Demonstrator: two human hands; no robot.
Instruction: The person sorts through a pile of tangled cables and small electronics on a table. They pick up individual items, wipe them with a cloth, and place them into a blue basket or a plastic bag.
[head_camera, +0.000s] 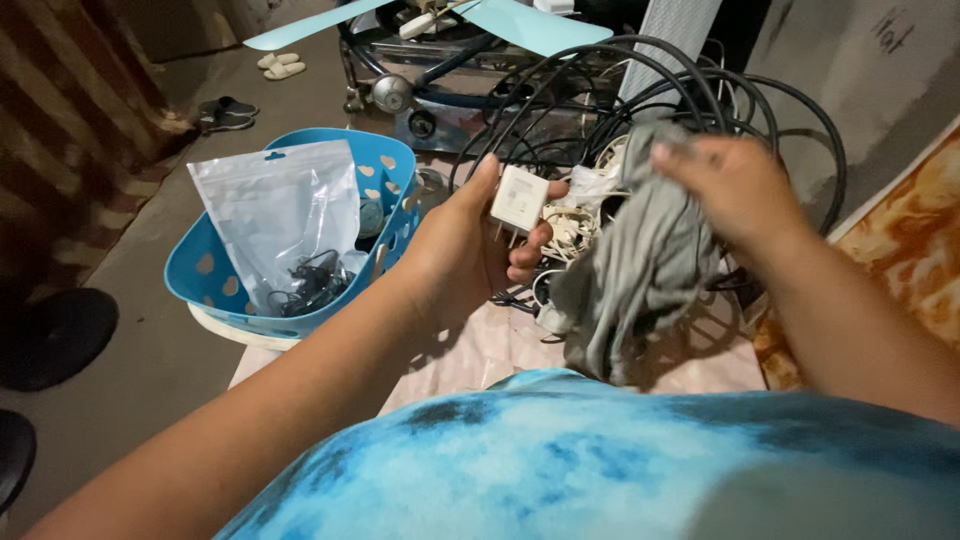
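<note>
Left hand (470, 245): raised above the middle of the surface (500, 345), palm up, fingers (530, 255) and thumb curled around a small white plug adapter (518, 200), which sits upright against the fingertips with its metal prongs pointing down toward the palm. Right hand (735, 185): just to the right of the adapter, fingers pressed together on a bunched grey cloth (640, 270), which hangs down from the grip in folds, its lower end close to the surface near the edge closest to the person. Surface: covered with a pale pink sheet, only partly visible between the arms. Behind both hands, toward the far edge: a tangle of white cables (570, 225) lying on the surface, and beyond it a large loose coil of black cables (640, 80). Left side of the surface: a blue plastic basket (200, 275) with cut-out holes in its wall, resting on a pale round object that is mostly hidden; inside the basket, a clear resealable bag (275, 215) leaning upright with dark small items at its bottom. Far background: a light blue fan blade (530, 25) above metal parts. Floor, at left: pale sandals (280, 65) and dark sandals (225, 112), well apart from the surface. Foreground: the person's blue tie-dye shirt (560, 450).
</note>
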